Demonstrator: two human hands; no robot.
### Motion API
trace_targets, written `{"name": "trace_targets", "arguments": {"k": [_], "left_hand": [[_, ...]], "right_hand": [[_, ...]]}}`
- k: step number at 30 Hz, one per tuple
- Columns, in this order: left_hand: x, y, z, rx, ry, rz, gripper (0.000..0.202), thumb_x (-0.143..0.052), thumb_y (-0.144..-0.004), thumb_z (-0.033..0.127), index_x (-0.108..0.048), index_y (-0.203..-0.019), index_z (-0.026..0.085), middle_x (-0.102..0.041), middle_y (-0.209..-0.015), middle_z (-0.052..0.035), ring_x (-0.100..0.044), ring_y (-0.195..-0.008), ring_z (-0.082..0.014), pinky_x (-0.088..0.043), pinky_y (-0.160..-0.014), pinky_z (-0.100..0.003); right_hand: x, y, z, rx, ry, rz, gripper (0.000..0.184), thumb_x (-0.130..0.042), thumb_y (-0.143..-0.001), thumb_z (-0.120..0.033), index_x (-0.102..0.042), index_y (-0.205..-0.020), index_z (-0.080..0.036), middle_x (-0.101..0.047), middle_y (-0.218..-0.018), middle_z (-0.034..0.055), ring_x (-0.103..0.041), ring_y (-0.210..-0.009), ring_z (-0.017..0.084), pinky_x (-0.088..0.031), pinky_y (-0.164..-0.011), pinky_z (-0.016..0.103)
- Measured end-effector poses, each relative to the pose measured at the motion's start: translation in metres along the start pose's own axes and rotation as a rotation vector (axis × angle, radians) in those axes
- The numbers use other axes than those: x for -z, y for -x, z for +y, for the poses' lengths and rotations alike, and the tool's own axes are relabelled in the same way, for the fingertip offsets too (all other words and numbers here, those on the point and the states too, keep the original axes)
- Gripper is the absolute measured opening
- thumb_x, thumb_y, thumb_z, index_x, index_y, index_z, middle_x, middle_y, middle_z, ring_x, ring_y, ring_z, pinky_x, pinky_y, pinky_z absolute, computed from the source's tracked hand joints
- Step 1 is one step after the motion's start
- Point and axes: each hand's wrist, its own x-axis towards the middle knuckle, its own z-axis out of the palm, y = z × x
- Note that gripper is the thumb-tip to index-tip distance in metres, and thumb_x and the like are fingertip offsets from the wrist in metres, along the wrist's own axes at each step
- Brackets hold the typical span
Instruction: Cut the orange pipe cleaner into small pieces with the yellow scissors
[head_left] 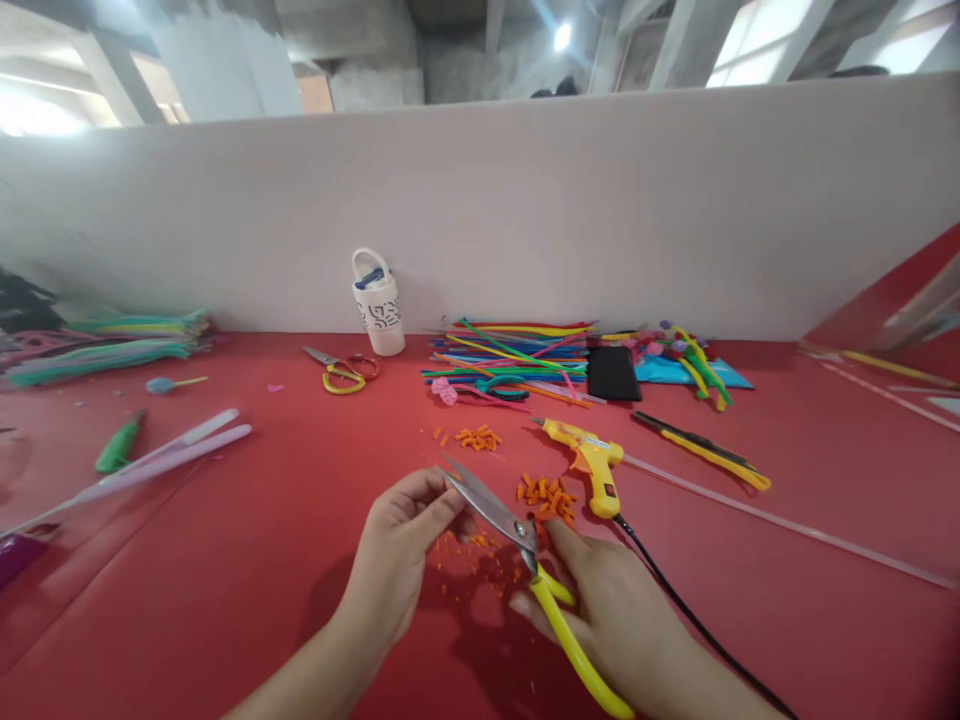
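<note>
**Head view.** The right hand (pixel 611 615) is closed around the yellow handles of the scissors (pixel 491 508). Their blades look nearly shut and point up-left. The left hand (pixel 401 545) meets the blade tip with thumb and fingertips pressed together. What they pinch is too small to tell. Orange snippets (pixel 547 495) lie on the red table (pixel 225 580), just beyond the blades and scattered beneath them.

Judged from this, clean cutting calls for feeding the piece deep between the blades, with the pinching fingertips held back from the edges.

The glue gun (pixel 592 462) lies close to the right hand, and its black cord (pixel 675 600) runs beside the right wrist, so an outward swing there could snag it. Open table lies to the left and near the body. The pipe cleaners (pixel 510 358) and the white partition (pixel 525 220) close off the far side.
</note>
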Motion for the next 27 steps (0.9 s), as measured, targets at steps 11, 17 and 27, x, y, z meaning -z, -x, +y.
{"name": "trace_targets", "arguments": {"k": [11,17,27], "left_hand": [[-0.0004,-0.0003,0.0059,-0.008,0.079,0.027,0.006,-0.058,-0.068,0.018,-0.060,-0.064,0.014,-0.056,-0.058,0.0009,-0.049,-0.052,-0.0082,-0.039,-0.054,-0.020],[-0.0011,-0.0003,0.0067,-0.002,0.085,0.018,0.007,-0.058,-0.069,0.017,-0.060,-0.063,0.015,-0.056,-0.057,0.0019,-0.049,-0.053,-0.0076,-0.039,-0.054,-0.019],[0.0015,-0.0012,0.0040,-0.009,0.083,-0.015,0.007,-0.057,-0.071,0.017,-0.060,-0.066,0.014,-0.056,-0.057,0.0017,-0.050,-0.053,-0.0070,-0.039,-0.054,-0.018]], "right_hand": [[-0.0071,0.0023,0.0091,0.121,0.169,0.106,0.019,-0.042,-0.076,-0.040,-0.041,-0.074,-0.021,-0.058,-0.056,0.0014,-0.054,-0.048,0.018,-0.024,-0.044,0.026],[-0.0064,0.0027,0.0081,0.146,0.197,0.119,0.019,-0.040,-0.078,-0.039,-0.041,-0.074,-0.021,-0.058,-0.054,0.0011,-0.055,-0.046,0.018,-0.024,-0.043,0.026],[-0.0072,0.0016,0.0085,0.175,0.197,0.149,0.021,-0.038,-0.079,-0.041,-0.040,-0.073,-0.021,-0.058,-0.052,0.0005,-0.054,-0.043,0.017,-0.024,-0.042,0.026]]}}
